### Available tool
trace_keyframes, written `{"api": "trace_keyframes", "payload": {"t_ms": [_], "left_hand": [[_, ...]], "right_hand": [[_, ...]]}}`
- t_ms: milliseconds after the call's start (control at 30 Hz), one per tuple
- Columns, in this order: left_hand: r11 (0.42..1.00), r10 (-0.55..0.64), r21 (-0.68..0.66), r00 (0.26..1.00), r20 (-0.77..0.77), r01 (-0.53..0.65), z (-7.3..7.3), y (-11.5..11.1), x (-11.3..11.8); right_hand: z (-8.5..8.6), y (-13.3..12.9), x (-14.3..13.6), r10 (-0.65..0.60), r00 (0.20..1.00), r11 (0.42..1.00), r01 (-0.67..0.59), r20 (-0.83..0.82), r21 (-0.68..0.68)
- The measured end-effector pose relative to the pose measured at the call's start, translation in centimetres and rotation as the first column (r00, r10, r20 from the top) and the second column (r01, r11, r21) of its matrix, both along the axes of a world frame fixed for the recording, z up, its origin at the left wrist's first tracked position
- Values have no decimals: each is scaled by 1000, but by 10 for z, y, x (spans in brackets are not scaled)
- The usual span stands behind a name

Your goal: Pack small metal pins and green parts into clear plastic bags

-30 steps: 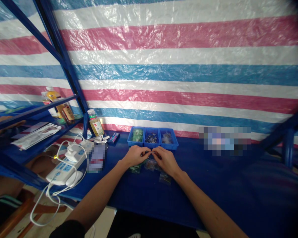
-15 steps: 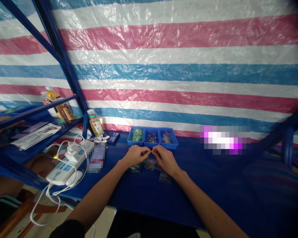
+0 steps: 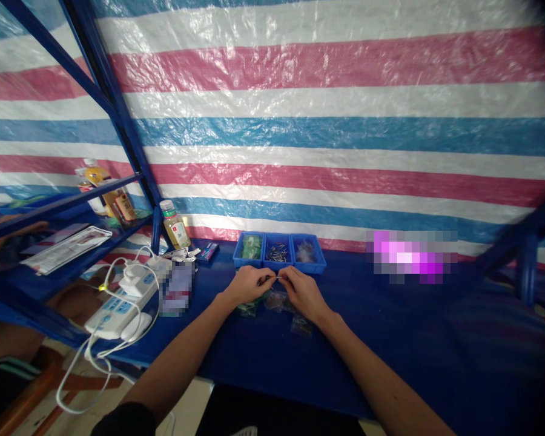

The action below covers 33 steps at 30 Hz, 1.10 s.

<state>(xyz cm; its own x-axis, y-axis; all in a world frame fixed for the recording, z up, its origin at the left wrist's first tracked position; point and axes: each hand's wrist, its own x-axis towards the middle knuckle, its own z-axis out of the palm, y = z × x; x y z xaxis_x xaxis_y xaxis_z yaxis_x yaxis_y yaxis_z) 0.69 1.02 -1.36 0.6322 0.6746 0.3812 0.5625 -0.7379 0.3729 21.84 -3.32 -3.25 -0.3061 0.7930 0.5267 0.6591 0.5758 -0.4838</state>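
My left hand [image 3: 249, 284] and my right hand [image 3: 300, 289] meet fingertip to fingertip over the blue table. Between them is a thin, shiny piece [image 3: 277, 278], pinched from both sides and too small to identify. Just behind the hands stand three joined blue bins: one with green packets [image 3: 251, 247], one with small metal parts [image 3: 277, 252], one with clear plastic bits [image 3: 304, 252]. Small clear bags [image 3: 276, 301] lie under and between the hands, with a green packet [image 3: 247, 309] below the left and another clear bag [image 3: 301, 324] below the right wrist.
To the left are a white power strip [image 3: 113, 312] with looping cables, a blurred phone-like object [image 3: 177, 289], a bottle [image 3: 176, 227] and a small blue box [image 3: 208, 252]. A side shelf holds bottles and a printed sheet [image 3: 68, 249]. Another person's arm shows at far left.
Both hands keep nearly the same position and grip. At far left, the other person's arm has shifted slightly.
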Motion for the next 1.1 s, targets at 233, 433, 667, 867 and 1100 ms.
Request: {"api": "trace_keyframes", "payload": {"t_ms": [233,433,667,867,1100], "left_hand": [[1000,2,4,1000,2,-2,2,-2,0],[1000,7,-6,1000,2,-7,1,-1,1],[1000,6,-1,1000,8,-6,2,-2,0],[1000,6,-5,1000,3,-6,3,-2,1],[1000,5,4,1000,8,-5,3,-2,1]], "right_hand": [[1,0,0,-10,1000,1000,11,13,-13],[1,0,-1,-2,1000,1000,2,-2,-16],[3,-2,0,-6,1000,1000,6,7,-11],[2,-1,-1,6,1000,1000,-6,1,-23],[5,-2,0,-13,1000,1000,14,13,-26]]}}
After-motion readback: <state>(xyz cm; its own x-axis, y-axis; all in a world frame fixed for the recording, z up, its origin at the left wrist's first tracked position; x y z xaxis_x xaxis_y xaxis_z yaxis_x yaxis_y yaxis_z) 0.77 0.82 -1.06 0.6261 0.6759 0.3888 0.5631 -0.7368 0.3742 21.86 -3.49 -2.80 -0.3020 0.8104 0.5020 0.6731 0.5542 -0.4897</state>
